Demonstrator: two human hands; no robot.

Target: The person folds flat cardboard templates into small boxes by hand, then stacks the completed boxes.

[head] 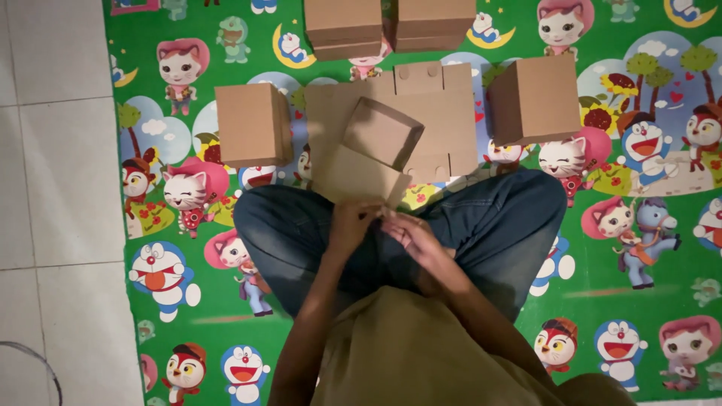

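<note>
A half-folded cardboard box (374, 154) is held over the lap, its near edge pinched by the left hand (353, 223) and right hand (410, 231), both closed on it. Four finished boxes, such as the one at left (252, 124), are seen on the cartoon mat (602, 301); flat blanks (444, 113) are left unfolded.

Two top boxes (343, 26) cut by upper edge; flat cardboard (436, 113) partly hidden beneath half-folded box (376, 150).
</note>
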